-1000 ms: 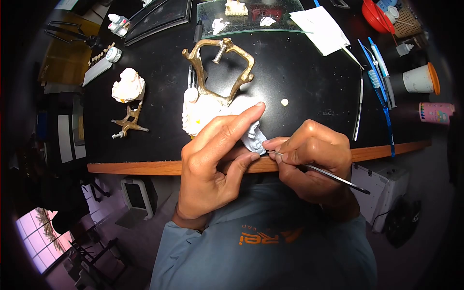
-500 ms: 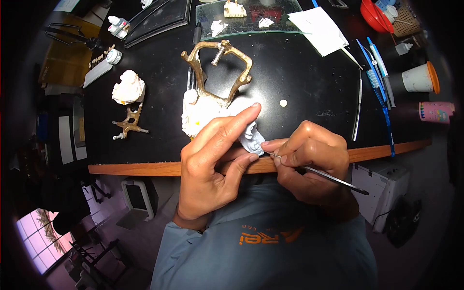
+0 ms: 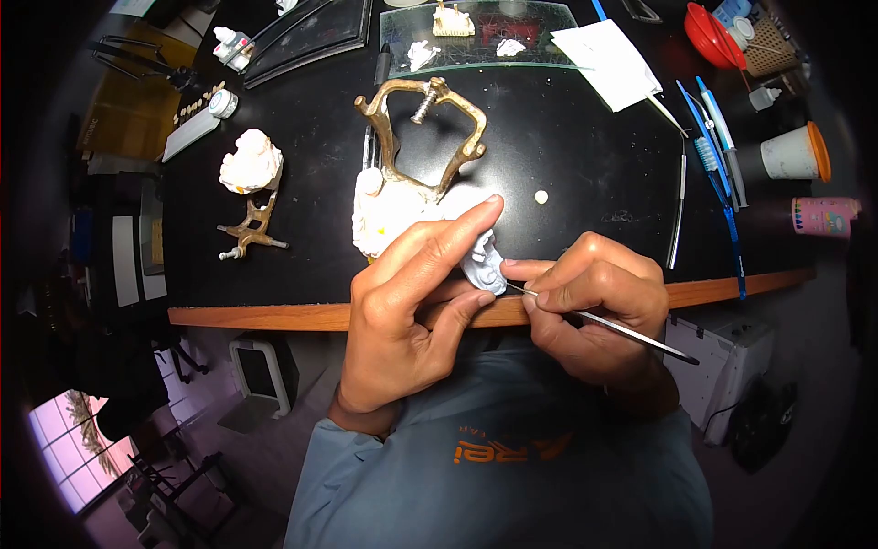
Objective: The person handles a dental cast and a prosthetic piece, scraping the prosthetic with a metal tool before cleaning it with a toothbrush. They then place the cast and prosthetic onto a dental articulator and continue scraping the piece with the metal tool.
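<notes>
"Piece (image 3: pixel 485 270) of pale blue-grey, moulded stuff: where is it?"

"In the left hand (image 3: pixel 402 311), near the wooden edge (image 3: pixel 261 317) of the surface (image 3: pixel 576 119), gripped between thumb and fingers."

"And the right hand (image 3: pixel 599 306)?"

"Pinching a slim metal tool (image 3: pixel 631 336), its tip at the piece's near end. Whether it touches, I can't tell."

"What's beyond them?"

"Just past the left hand, a white model (image 3: pixel 384 215) with a brass frame (image 3: pixel 387 137). Farther left, another model (image 3: pixel 251 163) with a smaller frame (image 3: pixel 251 224)."

"And rightward?"

"A small pale disc (image 3: pixel 541 197), then a blue brush (image 3: pixel 706 156) and an orange-rimmed cup (image 3: pixel 788 153)."
</notes>
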A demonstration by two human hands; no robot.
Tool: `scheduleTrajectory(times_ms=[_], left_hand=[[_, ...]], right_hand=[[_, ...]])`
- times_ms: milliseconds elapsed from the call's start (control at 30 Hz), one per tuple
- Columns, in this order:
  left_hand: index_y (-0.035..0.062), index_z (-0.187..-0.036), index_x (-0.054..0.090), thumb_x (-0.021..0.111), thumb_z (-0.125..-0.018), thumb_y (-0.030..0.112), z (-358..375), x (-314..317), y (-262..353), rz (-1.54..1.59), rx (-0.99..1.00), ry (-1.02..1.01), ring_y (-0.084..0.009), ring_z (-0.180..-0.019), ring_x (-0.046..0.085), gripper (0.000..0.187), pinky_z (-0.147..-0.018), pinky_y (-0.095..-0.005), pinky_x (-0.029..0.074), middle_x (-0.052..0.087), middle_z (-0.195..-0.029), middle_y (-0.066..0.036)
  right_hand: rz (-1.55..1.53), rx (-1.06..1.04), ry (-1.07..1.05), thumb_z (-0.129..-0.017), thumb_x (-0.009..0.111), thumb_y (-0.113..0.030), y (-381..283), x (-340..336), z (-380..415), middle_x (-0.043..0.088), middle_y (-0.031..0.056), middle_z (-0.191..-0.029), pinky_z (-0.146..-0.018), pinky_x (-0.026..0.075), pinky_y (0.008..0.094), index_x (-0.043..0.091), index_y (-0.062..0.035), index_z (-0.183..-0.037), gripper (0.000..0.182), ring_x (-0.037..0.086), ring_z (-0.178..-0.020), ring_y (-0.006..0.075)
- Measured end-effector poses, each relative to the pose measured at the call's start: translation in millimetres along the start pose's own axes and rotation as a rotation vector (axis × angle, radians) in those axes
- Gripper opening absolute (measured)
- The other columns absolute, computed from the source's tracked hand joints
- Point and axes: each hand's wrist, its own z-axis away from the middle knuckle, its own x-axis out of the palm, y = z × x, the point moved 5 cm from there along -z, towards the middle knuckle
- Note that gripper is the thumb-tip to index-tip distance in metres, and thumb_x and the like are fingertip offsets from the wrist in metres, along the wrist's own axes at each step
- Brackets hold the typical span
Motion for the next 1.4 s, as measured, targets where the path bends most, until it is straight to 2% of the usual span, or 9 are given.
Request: scheduleTrajectory(times_ms=[233,633,833,933,1033,1133,1400], left_hand=[[0.0031,-0.147,0.063,0.072,-0.081,-0.022,-0.2,0.0,-0.2,0.004,0.008,-0.002,-0.0152,-0.096,0.069,0.071,-0.076,-0.0265,0.063,0.066,-0.115,-0.014],[0.002,-0.146,0.063,0.072,-0.08,-0.022,0.1,0.2,0.3,-0.019,0.01,0.008,-0.0144,-0.096,0.069,0.07,-0.076,-0.0263,0.063,0.066,-0.116,-0.015],[0.0018,-0.145,0.064,0.072,-0.08,-0.023,0.7,0.4,1.9,-0.006,-0.01,0.031,-0.015,-0.1,0.069,0.07,-0.081,-0.0263,0.065,0.066,-0.117,-0.015],[0.001,-0.145,0.064,0.071,-0.081,-0.023,0.7,1.9,1.6,0.024,-0.017,0.056,-0.0154,-0.102,0.069,0.069,-0.084,-0.0266,0.066,0.066,-0.118,-0.015],[-0.0002,-0.144,0.064,0.072,-0.082,-0.023,1.6,2.3,0.0,0.036,-0.014,0.058,-0.0156,-0.103,0.069,0.067,-0.085,-0.0269,0.066,0.066,-0.119,-0.015],[-0.0011,-0.144,0.064,0.072,-0.082,-0.022,1.3,2.8,0.4,0.025,-0.001,0.063,-0.016,-0.103,0.069,0.066,-0.084,-0.0268,0.066,0.066,-0.119,-0.016],[-0.0015,-0.144,0.064,0.072,-0.081,-0.022,1.8,2.5,0.5,-0.003,0.005,0.059,-0.0153,-0.102,0.068,0.067,-0.081,-0.0263,0.066,0.066,-0.118,-0.016]], right_hand=[[0.012,0.001,-0.019,-0.075,0.072,0.016,-0.4,0.4,-0.8,0.067,0.0092,-0.074,-0.088,0.069,0.0425,0.068,0.0019,-0.078,0.016,0.069,-0.068,0.0146],[0.004,0.003,-0.015,-0.072,0.071,0.017,-1.2,1.7,-0.5,0.065,0.0079,-0.07,-0.09,0.068,0.042,0.064,0.0023,-0.071,0.016,0.065,-0.064,0.0134],[0.041,-0.01,0.023,-0.071,0.07,0.016,-1.8,2.5,-0.2,0.062,0.0071,-0.067,-0.088,0.069,0.0411,0.062,0.0021,-0.069,0.016,0.063,-0.061,0.0132],[0.076,-0.066,-0.075,-0.077,0.073,0.018,-1.8,0.3,1.2,0.066,0.0101,-0.078,-0.089,0.07,0.0448,0.063,-0.0003,-0.081,0.021,0.071,-0.071,0.0144],[0.065,-0.072,-0.087,-0.078,0.073,0.017,-1.3,0.0,0.8,0.065,0.0099,-0.078,-0.089,0.069,0.0452,0.062,-0.0008,-0.083,0.022,0.071,-0.07,0.0149],[0.035,-0.002,0.012,-0.068,0.071,0.015,-1.6,1.6,0.3,0.061,0.0073,-0.067,-0.088,0.068,0.0404,0.061,0.0008,-0.068,0.018,0.063,-0.06,0.0141],[0.038,-0.02,0.028,-0.068,0.071,0.013,-1.6,2.3,0.7,0.06,0.008,-0.066,-0.087,0.068,0.0401,0.059,0.0008,-0.067,0.017,0.062,-0.058,0.015]])
